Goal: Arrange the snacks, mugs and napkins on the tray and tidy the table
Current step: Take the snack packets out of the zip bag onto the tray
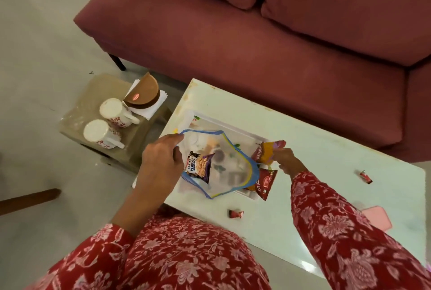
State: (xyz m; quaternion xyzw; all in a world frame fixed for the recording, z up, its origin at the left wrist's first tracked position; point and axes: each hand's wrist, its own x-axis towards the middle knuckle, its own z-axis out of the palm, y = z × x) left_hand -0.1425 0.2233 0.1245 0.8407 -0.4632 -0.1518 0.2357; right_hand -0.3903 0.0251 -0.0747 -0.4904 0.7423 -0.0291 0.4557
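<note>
A clear zip bag (224, 168) with a blue rim hangs open over the white tray (235, 127) on the pale table (326, 173). My left hand (161, 159) grips the bag's rim at its left. Inside the bag lies a salted peanuts packet (199, 166). My right hand (288, 158) pinches a red and orange snack packet (267, 152) at the bag's right side. Another red snack packet (265, 183) lies on the tray's near right corner. Two white floral mugs (115, 111) (101, 133) and a brown napkin holder (143, 93) with white napkins (149, 109) stand on a low stool (98, 89) to the left.
Two small red wrappers (236, 214) (365, 176) lie on the table, and a pink flat object (379, 218) sits near its right front edge. A maroon sofa (233, 33) runs behind the table. A dark wooden piece (28, 197) shows at the far left on the floor.
</note>
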